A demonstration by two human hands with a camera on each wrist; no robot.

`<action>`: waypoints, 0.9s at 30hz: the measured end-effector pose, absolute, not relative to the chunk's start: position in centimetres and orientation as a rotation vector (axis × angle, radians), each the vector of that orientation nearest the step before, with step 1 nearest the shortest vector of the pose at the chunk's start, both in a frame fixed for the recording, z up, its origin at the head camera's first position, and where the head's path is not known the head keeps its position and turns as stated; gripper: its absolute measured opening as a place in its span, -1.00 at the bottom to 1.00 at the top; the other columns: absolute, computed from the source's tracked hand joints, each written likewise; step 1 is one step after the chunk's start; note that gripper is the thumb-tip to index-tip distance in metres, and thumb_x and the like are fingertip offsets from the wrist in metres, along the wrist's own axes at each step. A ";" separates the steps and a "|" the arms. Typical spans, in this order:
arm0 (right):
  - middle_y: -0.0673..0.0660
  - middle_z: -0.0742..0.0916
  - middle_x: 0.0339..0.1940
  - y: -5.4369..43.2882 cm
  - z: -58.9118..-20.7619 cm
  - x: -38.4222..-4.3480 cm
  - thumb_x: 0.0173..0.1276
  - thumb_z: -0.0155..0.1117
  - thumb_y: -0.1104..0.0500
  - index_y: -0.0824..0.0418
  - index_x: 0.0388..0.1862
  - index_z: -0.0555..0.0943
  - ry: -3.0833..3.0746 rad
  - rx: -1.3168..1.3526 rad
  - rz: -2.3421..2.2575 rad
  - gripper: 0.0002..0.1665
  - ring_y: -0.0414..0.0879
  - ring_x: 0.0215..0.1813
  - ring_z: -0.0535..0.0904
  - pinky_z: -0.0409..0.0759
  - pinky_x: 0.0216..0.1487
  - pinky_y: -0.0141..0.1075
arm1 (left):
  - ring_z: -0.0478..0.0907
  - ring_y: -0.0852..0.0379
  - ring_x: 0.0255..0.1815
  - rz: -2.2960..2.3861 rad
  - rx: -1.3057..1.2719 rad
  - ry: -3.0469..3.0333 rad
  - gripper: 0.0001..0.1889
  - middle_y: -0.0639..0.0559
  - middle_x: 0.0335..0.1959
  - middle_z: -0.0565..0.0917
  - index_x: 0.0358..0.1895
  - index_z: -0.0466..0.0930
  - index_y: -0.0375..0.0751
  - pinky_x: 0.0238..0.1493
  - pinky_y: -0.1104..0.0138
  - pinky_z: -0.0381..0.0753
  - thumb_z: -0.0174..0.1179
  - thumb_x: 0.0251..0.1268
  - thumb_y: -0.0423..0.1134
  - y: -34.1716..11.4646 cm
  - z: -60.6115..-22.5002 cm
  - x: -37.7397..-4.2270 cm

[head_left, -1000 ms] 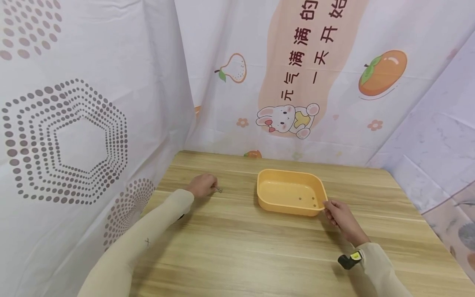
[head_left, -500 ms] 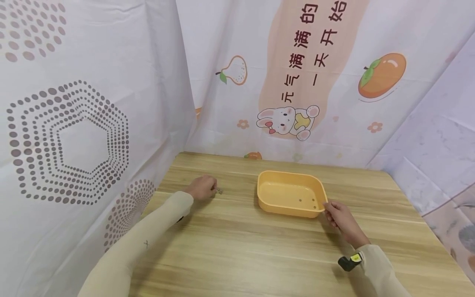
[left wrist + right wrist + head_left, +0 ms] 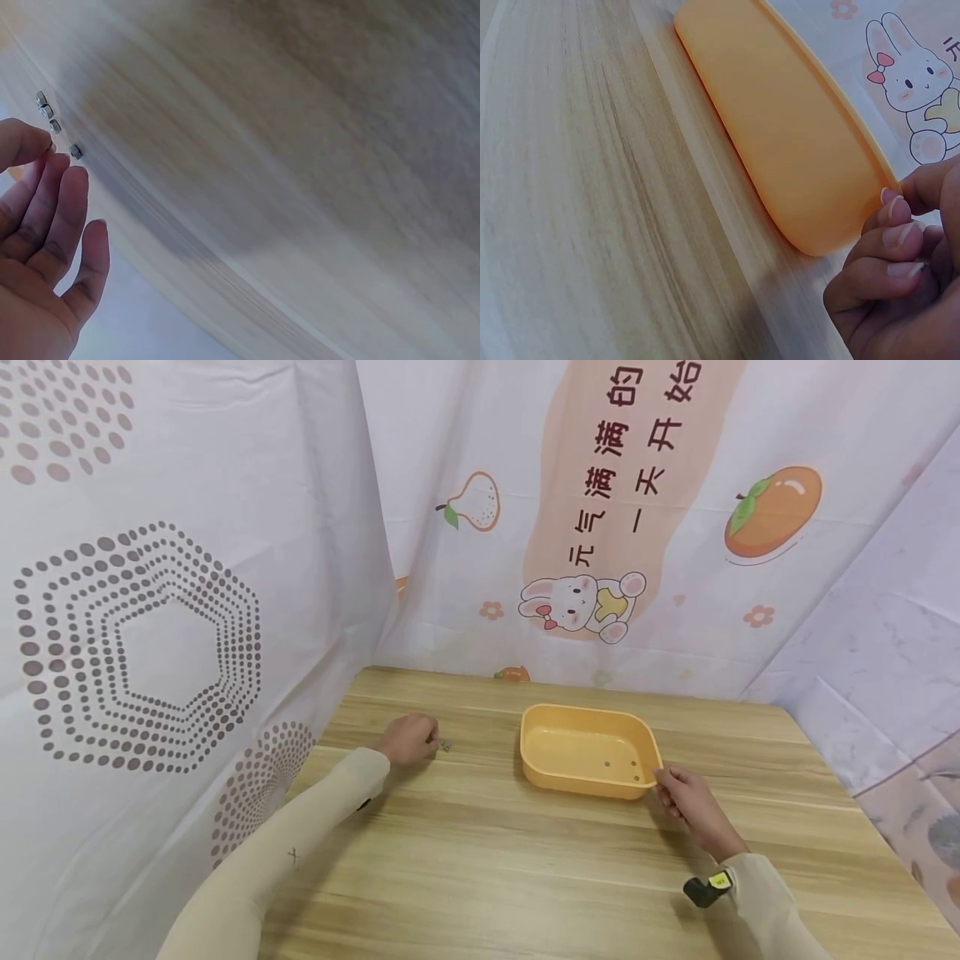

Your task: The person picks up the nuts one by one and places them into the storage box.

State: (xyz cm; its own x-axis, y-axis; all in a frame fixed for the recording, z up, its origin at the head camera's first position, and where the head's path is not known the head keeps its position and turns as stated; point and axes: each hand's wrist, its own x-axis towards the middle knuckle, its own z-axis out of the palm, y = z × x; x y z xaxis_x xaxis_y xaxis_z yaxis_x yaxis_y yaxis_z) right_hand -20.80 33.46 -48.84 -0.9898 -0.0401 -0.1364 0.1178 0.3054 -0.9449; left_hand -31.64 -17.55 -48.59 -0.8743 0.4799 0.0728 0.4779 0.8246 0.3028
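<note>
My left hand (image 3: pixel 410 739) is low over the table's left part, beside a few small metal nuts (image 3: pixel 446 746). In the left wrist view its thumb and fingertips (image 3: pixel 54 154) come together right at several of these nuts (image 3: pixel 46 111), one lying by the middle fingertips. I cannot tell whether a nut is between the thumb and finger. My right hand (image 3: pixel 690 802) pinches the near right corner of a yellow plastic tray (image 3: pixel 581 785) between thumb and fingers. Three small nuts (image 3: pixel 633 764) lie on the tray's floor near that corner.
The wood-grain table (image 3: pixel 480 877) carries the tray right of its middle. Printed cloth curtains (image 3: pixel 465 610) hang behind and to the left of it. A black device with a yellow label (image 3: pixel 707 888) is on the right wrist.
The nuts at the left fingertips have come a little more into view from under the hand. The right hand and the tray stay where they were.
</note>
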 end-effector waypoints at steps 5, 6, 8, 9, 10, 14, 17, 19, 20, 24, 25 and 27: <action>0.01 0.45 -0.56 33.4 -48.8 -20.8 0.69 0.00 -0.01 0.33 -0.35 0.42 2.416 0.078 -1.774 -0.53 -0.22 -0.59 0.30 0.30 -0.60 -0.39 | 0.50 0.23 -0.50 0.518 0.781 2.991 -0.89 0.14 -0.44 0.63 -0.35 0.64 -0.14 -0.41 0.34 0.56 0.24 0.39 -0.34 -17.4 -48.5 -31.4; 0.00 0.45 -0.55 33.4 -48.8 -20.8 0.69 0.00 -0.01 0.34 -0.34 0.43 2.416 0.082 -1.772 -0.53 -0.23 -0.59 0.31 0.31 -0.59 -0.39 | 0.50 0.23 -0.50 0.528 0.781 2.987 -0.90 0.15 -0.44 0.63 -0.34 0.64 -0.14 -0.41 0.34 0.56 0.24 0.40 -0.33 -17.4 -48.4 -31.4; -0.01 0.45 -0.55 33.3 -48.7 -20.8 0.69 -0.01 -0.01 0.35 -0.32 0.43 2.420 0.078 -1.763 -0.53 -0.23 -0.58 0.31 0.32 -0.58 -0.39 | 0.50 0.23 -0.49 0.551 0.780 2.981 -0.90 0.14 -0.42 0.64 -0.33 0.64 -0.14 -0.40 0.35 0.57 0.22 0.42 -0.32 -17.4 -48.3 -31.4; -0.01 0.45 -0.54 33.3 -48.7 -20.7 0.69 -0.01 -0.01 0.35 -0.31 0.43 2.423 0.082 -1.762 -0.53 -0.23 -0.58 0.31 0.33 -0.58 -0.39 | 0.50 0.23 -0.48 0.559 0.777 2.981 -0.90 0.14 -0.41 0.64 -0.32 0.64 -0.13 -0.40 0.35 0.57 0.22 0.42 -0.31 -17.4 -48.2 -31.4; -0.01 0.45 -0.54 33.3 -48.6 -20.7 0.69 -0.01 -0.02 0.35 -0.31 0.43 2.425 0.085 -1.759 -0.53 -0.23 -0.58 0.31 0.33 -0.58 -0.39 | 0.51 0.23 -0.48 0.570 0.774 2.982 -0.90 0.13 -0.40 0.64 -0.32 0.65 -0.13 -0.39 0.35 0.58 0.22 0.41 -0.31 -17.3 -48.1 -31.4; -0.01 0.45 -0.54 33.3 -48.8 -20.8 0.69 -0.01 -0.02 0.36 -0.30 0.44 2.432 0.093 -1.761 -0.52 -0.23 -0.58 0.31 0.32 -0.58 -0.39 | 0.52 0.22 -0.45 0.587 0.778 2.985 -0.91 0.11 -0.37 0.66 -0.32 0.66 -0.14 -0.36 0.34 0.60 0.24 0.40 -0.31 -17.2 -47.9 -31.3; -0.01 0.45 -0.54 33.4 -48.9 -20.8 0.69 -0.01 -0.02 0.36 -0.31 0.43 2.437 0.090 -1.761 -0.52 -0.23 -0.58 0.31 0.32 -0.59 -0.39 | 0.52 0.23 -0.43 0.580 0.785 2.986 -0.92 0.11 -0.36 0.67 -0.31 0.67 -0.15 -0.33 0.34 0.61 0.26 0.41 -0.31 -17.1 -47.8 -31.2; -0.01 0.45 -0.55 33.4 -48.9 -20.9 0.69 0.00 -0.03 0.34 -0.32 0.43 2.440 0.098 -1.759 -0.52 -0.23 -0.58 0.31 0.32 -0.59 -0.40 | 0.52 0.22 -0.42 0.582 0.798 2.984 -0.92 0.12 -0.37 0.66 -0.31 0.67 -0.15 -0.33 0.33 0.61 0.26 0.41 -0.32 -17.0 -47.8 -31.1; -0.01 0.45 -0.55 33.4 -48.9 -20.9 0.68 0.00 -0.03 0.34 -0.32 0.43 2.440 0.103 -1.760 -0.52 -0.23 -0.58 0.31 0.32 -0.58 -0.40 | 0.51 0.22 -0.43 0.585 0.804 2.981 -0.92 0.12 -0.38 0.65 -0.31 0.66 -0.15 -0.33 0.33 0.61 0.27 0.41 -0.32 -16.9 -47.8 -31.0; 0.00 0.45 -0.54 33.4 -48.9 -20.8 0.69 0.00 -0.03 0.30 -0.33 0.43 2.437 0.107 -1.762 -0.54 -0.23 -0.57 0.31 0.32 -0.58 -0.40 | 0.49 0.21 -0.44 0.613 0.836 2.978 -0.90 0.15 -0.42 0.63 -0.33 0.65 -0.13 -0.34 0.31 0.58 0.30 0.40 -0.30 -16.5 -47.7 -30.9; 0.00 0.45 -0.54 33.4 -48.9 -20.8 0.69 0.00 -0.02 0.29 -0.34 0.43 2.436 0.105 -1.764 -0.55 -0.23 -0.58 0.31 0.32 -0.58 -0.40 | 0.49 0.21 -0.44 0.620 0.840 2.978 -0.90 0.16 -0.43 0.62 -0.33 0.64 -0.13 -0.34 0.31 0.58 0.30 0.40 -0.30 -16.4 -47.6 -30.8; 0.00 0.45 -0.54 33.4 -48.9 -20.8 0.69 0.01 -0.01 0.29 -0.35 0.43 2.433 0.094 -1.769 -0.55 -0.23 -0.58 0.30 0.31 -0.58 -0.40 | 0.49 0.23 -0.44 0.629 0.849 2.979 -0.90 0.18 -0.43 0.62 -0.34 0.64 -0.10 -0.34 0.32 0.57 0.30 0.40 -0.30 -16.0 -47.5 -30.7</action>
